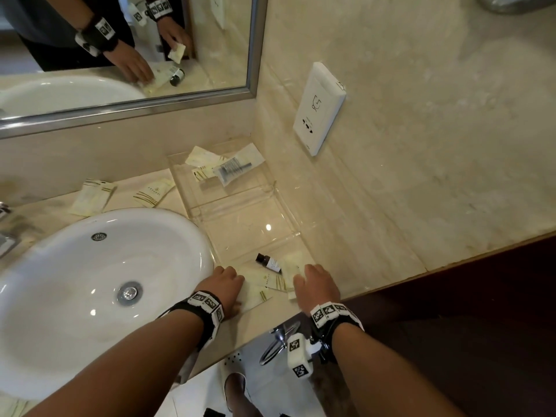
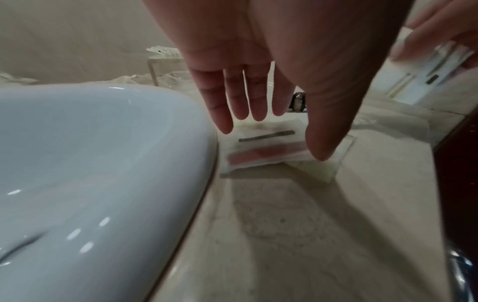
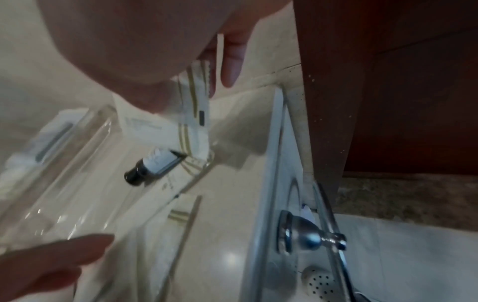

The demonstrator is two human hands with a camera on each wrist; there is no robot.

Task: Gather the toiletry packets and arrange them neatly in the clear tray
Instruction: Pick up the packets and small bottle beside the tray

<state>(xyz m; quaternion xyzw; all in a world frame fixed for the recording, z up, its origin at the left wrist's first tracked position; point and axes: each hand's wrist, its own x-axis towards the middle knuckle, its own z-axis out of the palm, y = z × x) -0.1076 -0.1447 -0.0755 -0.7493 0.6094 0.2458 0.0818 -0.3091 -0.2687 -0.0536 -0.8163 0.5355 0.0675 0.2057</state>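
Two hands worked by clear tray [image 1: 192, 212]: R hand [image 1: 316, 285] pinched one packet [image 3: 192, 114]; L hand [image 1: 224, 285], fingers straight, was laid flat on counter packets [image 1: 264, 282]. Best squared w/ tray edge before release.

Hotel-style bathroom: marble counter [image 1: 346, 224], sink [image 1: 99, 284], mirror [image 1: 186, 40].

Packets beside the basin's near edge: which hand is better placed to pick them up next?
Left. The left hand hovers open right over those packets, while the right hand already holds a packet by the tray.
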